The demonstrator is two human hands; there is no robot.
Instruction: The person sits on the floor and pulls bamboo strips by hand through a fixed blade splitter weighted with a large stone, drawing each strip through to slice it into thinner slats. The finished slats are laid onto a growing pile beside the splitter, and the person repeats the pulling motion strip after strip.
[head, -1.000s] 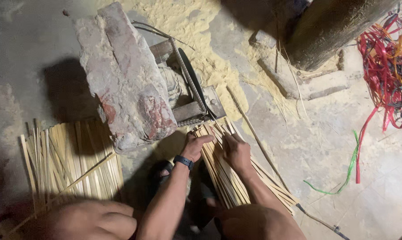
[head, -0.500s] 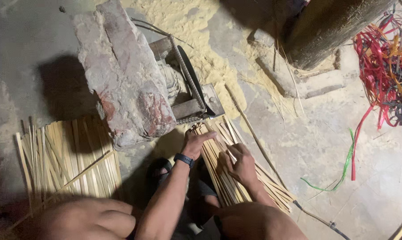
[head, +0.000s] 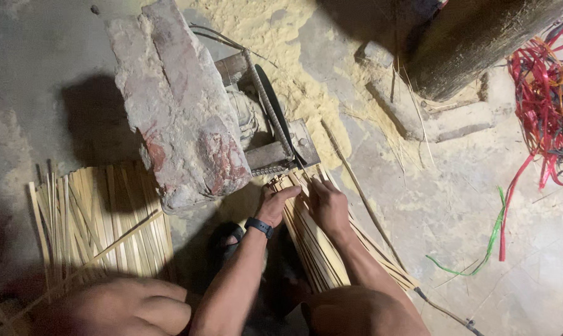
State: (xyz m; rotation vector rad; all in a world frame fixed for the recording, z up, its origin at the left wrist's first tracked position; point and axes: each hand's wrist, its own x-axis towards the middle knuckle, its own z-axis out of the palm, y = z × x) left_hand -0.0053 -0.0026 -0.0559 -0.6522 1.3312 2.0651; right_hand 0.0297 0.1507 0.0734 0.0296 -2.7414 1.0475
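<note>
A stack of thin pale bamboo strips [head: 315,249] lies on the floor between my knees, its far end against a small metal cutting tool [head: 281,146]. My left hand [head: 276,202], with a dark watch at the wrist, rests on the left side of the stack's far end. Beside it, my right hand [head: 328,205] presses down on the right side of the same strips. Both hands lie close together just below the tool. A big reddish-grey stone block [head: 179,99] sits over the tool's left side.
A second fan of bamboo strips [head: 98,221] lies at the left by my knee. Sawdust [head: 287,50] covers the floor behind the tool. A thick wooden post [head: 474,43] stands top right, with red plastic strips [head: 545,106] at the right edge and a green strip [head: 480,261].
Both hands have shifted slightly along the stack toward the tool, and my right hand has come up level with the left. The camera view drifted a little.
</note>
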